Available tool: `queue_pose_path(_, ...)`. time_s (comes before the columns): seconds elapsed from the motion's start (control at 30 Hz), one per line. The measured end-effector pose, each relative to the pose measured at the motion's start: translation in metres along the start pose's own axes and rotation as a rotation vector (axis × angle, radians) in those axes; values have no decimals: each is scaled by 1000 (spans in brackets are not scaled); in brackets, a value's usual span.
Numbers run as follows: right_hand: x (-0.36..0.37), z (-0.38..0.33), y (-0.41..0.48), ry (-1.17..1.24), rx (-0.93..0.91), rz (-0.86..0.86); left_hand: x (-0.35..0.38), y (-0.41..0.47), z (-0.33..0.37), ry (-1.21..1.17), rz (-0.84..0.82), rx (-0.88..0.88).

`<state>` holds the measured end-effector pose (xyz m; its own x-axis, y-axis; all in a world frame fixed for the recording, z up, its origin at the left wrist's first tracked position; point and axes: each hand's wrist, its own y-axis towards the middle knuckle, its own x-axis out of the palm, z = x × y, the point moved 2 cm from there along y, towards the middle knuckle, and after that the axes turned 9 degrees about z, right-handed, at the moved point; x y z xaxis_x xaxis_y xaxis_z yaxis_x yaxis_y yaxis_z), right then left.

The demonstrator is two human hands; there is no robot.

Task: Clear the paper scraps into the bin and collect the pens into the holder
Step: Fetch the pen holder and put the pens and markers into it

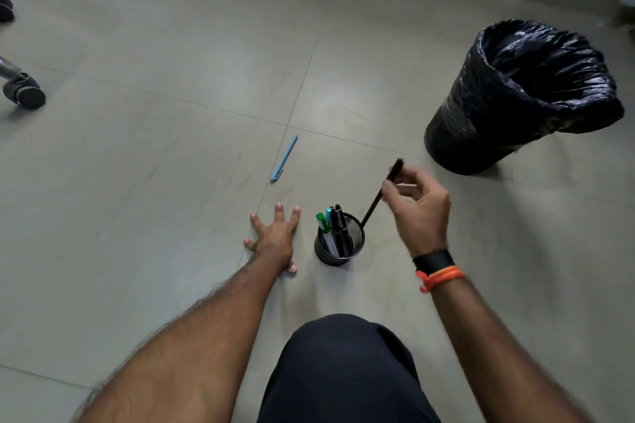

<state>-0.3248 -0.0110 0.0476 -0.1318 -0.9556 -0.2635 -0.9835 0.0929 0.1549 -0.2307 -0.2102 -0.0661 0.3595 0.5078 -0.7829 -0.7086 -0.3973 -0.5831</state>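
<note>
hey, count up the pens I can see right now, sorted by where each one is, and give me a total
In the mesh holder: 3 pens
Held in the right hand: 1 black pen
Lying on the floor: 1 light blue pen
Total: 5 pens

Likely an office – tiled floor (171, 45); chair castor (24, 93); lined bin (522, 96); mesh pen holder (339, 244)

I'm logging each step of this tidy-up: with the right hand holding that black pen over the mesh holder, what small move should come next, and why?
Probably lower the slim black pen tip-first into the black mesh pen holder and let go. The right hand pinches it at a slant, its lower end right at the holder's rim. One light blue pen lies on the grey tiled floor for afterwards.
</note>
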Motion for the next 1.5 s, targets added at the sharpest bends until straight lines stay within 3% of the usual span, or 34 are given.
queue_pose_path(0.27, 17, 30, -51, -343, -30, -273, 2, 1, -2, 49, 15, 13)
queue_pose_path(0.37, 5, 42, -44, -282, 92, -244, -5, 8, -7, 74, 201, 57)
queue_pose_path(0.43, -9, 58, -39, -299, 171, -149, -18, 11, -15, -51, 390, -3)
queue_pose_path(0.5, -23, 80, -36, -499, 225, -133, -33, 10, -25, -190, 520, -103)
queue_pose_path(0.63, -25, 117, -45, -963, 304, -461, -49, 12, -37, -364, 620, -232)
queue_pose_path(0.9, -17, 129, -35, -980, 429, -547, -61, 64, -11, -328, 660, -129)
queue_pose_path(1.1, -14, 131, -32, -966, 452, -539, -72, 88, 9, -299, 592, -241)
queue_pose_path(1.3, -13, 125, -32, -958, 478, -530, -116, 67, -4, -559, 669, -291)
queue_pose_path(1.43, -15, 114, -32, -952, 486, -553, -182, 14, 3, -755, 804, -105)
queue_pose_path(1.5, -16, 110, -33, -947, 485, -558, -202, -24, 9, -838, 753, 44)
